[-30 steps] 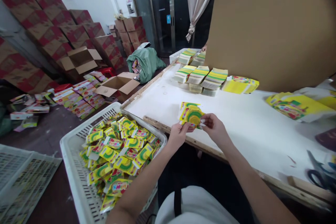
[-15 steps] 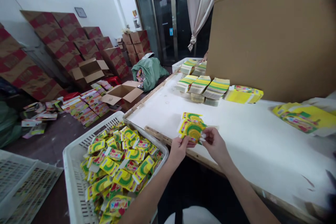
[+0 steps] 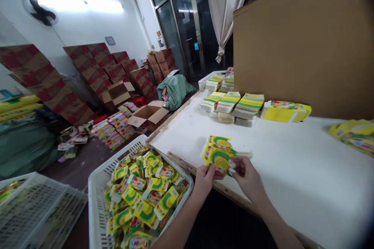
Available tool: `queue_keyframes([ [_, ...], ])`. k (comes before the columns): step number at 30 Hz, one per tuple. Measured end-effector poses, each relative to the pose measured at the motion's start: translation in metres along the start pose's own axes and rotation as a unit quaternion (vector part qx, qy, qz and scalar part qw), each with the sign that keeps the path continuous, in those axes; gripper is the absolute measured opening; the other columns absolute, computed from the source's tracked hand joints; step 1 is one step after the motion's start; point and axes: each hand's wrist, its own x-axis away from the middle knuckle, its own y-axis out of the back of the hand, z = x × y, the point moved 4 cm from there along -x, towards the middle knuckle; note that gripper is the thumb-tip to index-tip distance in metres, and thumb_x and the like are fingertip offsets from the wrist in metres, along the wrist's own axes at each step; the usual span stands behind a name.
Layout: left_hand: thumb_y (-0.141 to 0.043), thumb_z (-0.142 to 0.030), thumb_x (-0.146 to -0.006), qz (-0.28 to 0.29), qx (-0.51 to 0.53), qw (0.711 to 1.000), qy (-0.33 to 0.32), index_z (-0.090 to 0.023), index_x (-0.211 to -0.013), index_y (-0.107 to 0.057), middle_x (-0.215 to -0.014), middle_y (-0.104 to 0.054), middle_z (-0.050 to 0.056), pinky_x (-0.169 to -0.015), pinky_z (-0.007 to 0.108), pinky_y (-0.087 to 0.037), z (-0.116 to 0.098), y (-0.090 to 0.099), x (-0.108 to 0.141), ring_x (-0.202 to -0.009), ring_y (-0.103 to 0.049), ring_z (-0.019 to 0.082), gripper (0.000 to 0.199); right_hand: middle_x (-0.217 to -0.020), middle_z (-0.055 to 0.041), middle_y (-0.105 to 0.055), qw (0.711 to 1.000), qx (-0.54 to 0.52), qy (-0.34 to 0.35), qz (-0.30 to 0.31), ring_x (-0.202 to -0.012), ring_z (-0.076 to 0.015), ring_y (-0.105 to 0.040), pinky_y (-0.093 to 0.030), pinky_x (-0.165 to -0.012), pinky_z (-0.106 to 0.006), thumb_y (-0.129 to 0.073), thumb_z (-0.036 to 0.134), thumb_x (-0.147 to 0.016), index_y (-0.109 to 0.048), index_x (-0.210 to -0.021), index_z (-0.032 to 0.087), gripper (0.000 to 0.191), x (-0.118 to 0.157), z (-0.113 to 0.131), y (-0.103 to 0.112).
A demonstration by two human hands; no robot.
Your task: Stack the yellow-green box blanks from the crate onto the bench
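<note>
My left hand (image 3: 208, 176) grips the lower left edge of a yellow-and-green printed carton (image 3: 219, 158), with its thumb on top. At the carton's right edge, my right hand (image 3: 247, 174) pinches with thumb and fingertips. Another yellow-and-green carton (image 3: 219, 141) shows just behind the held one, and I cannot tell whether it is held too. A thin pale stack (image 3: 244, 154) lies on the white table (image 3: 280, 163), partly behind my right hand. To the left, a white plastic basket (image 3: 96, 190) is heaped with small yellow-and-green cartons (image 3: 146, 212).
Stacks of flat cartons (image 3: 248, 105) and a yellow bundle (image 3: 284, 111) stand before a tall cardboard sheet (image 3: 300, 46). More yellow cartons (image 3: 355, 136) lie at the right. Open boxes (image 3: 149, 114) and a green sack (image 3: 177, 90) sit on the floor. Another person's hand (image 3: 230, 70) shows behind.
The view has tilted up and turned left, so the scene sits lower and further right. Both hands keep their hold on the carton, with little other visible change.
</note>
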Motion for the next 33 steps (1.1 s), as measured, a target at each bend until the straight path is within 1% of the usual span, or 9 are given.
queue_keyframes([
  [5,-0.059,-0.05,-0.067,-0.018,0.0,1.0,0.0,-0.009,-0.067,-0.067,-0.054,-0.064,0.006,-0.057,0.033,-0.054,0.003,0.002,0.001,-0.051,-0.062,0.019,0.042,-0.079,-0.0017,-0.061,1.0,-0.015,0.001,0.011,-0.076,-0.0191,-0.061,-0.052,-0.068,-0.035,-0.055,0.016,-0.065,-0.047,-0.095,0.024,0.032,0.003,-0.006,-0.002],
  [9,-0.061,-0.049,-0.066,-0.036,0.007,0.999,-0.006,-0.009,-0.067,-0.065,-0.057,-0.064,0.005,-0.054,0.03,-0.052,0.004,0.004,0.003,-0.052,-0.06,0.017,0.04,-0.084,-0.0024,-0.062,1.0,-0.004,-0.006,0.027,-0.076,-0.0191,-0.062,-0.052,-0.067,-0.034,-0.054,0.015,-0.064,-0.047,-0.096,0.024,0.033,0.006,-0.008,-0.005],
  [13,-0.066,-0.041,-0.065,-0.069,0.031,0.997,-0.022,-0.012,-0.072,-0.065,-0.068,-0.066,0.004,-0.063,0.027,-0.051,0.001,0.002,0.009,-0.065,-0.062,0.017,0.03,-0.081,-0.0009,-0.063,0.999,-0.014,-0.01,0.047,-0.072,-0.0181,-0.061,-0.051,-0.065,-0.033,-0.053,0.014,-0.064,-0.048,-0.095,0.023,0.033,0.013,-0.005,-0.01],
  [15,-0.063,-0.038,-0.068,-0.062,0.095,0.993,-0.026,-0.014,-0.086,-0.064,-0.083,-0.067,0.005,-0.073,0.029,-0.049,-0.003,-0.004,0.012,-0.08,-0.062,0.019,0.029,-0.081,-0.0002,-0.063,0.998,-0.026,-0.011,0.062,-0.072,-0.0176,-0.061,-0.051,-0.064,-0.031,-0.053,0.012,-0.063,-0.049,-0.095,0.024,0.034,0.017,-0.003,-0.013],
  [18,-0.056,-0.036,-0.074,-0.011,0.245,0.969,-0.016,-0.016,-0.098,-0.06,-0.095,-0.065,0.009,-0.086,0.033,-0.044,-0.007,-0.015,0.015,-0.095,-0.059,0.021,0.032,-0.084,-0.0009,-0.064,0.996,-0.032,-0.013,0.083,-0.074,-0.0178,-0.061,-0.051,-0.065,-0.03,-0.051,0.01,-0.061,-0.05,-0.094,0.023,0.036,0.025,0.001,-0.02],
  [20,-0.052,-0.037,-0.076,-0.005,0.306,0.952,-0.016,-0.015,-0.097,-0.061,-0.091,-0.066,0.009,-0.087,0.033,-0.043,-0.008,-0.018,0.015,-0.091,-0.06,0.02,0.031,-0.086,-0.0019,-0.064,0.996,-0.034,-0.01,0.082,-0.076,-0.0182,-0.061,-0.051,-0.067,-0.031,-0.051,0.009,-0.061,-0.05,-0.095,0.023,0.036,0.03,0.003,-0.025],
  [22,-0.051,-0.037,-0.076,-0.027,0.328,0.944,-0.031,-0.015,-0.094,-0.061,-0.086,-0.066,0.009,-0.084,0.034,-0.043,-0.007,-0.016,0.015,-0.086,-0.061,0.02,0.03,-0.085,-0.0022,-0.063,0.997,-0.033,-0.006,0.071,-0.074,-0.0182,-0.061,-0.051,-0.068,-0.032,-0.05,0.01,-0.063,-0.05,-0.095,0.023,0.035,0.036,0.005,-0.03],
  [28,-0.05,-0.038,-0.076,-0.081,0.341,0.935,-0.055,-0.013,-0.082,-0.061,-0.071,-0.064,0.006,-0.076,0.031,-0.044,-0.005,-0.006,0.018,-0.075,-0.061,0.02,0.028,-0.088,-0.0037,-0.063,0.999,-0.027,0.0,0.031,-0.08,-0.0186,-0.062,-0.051,-0.072,-0.031,-0.049,0.012,-0.066,-0.05,-0.094,0.02,0.029,0.054,0.005,-0.044],
  [33,-0.049,-0.035,-0.077,-0.074,0.351,0.932,-0.054,-0.013,-0.077,-0.061,-0.067,-0.063,0.006,-0.067,0.028,-0.043,-0.004,-0.008,0.025,-0.067,-0.059,0.018,0.025,-0.086,-0.0036,-0.062,0.998,-0.042,-0.014,0.038,-0.076,-0.0174,-0.061,-0.052,-0.068,-0.029,-0.053,0.014,-0.065,-0.048,-0.093,0.02,0.029,0.059,-0.006,-0.046],
])
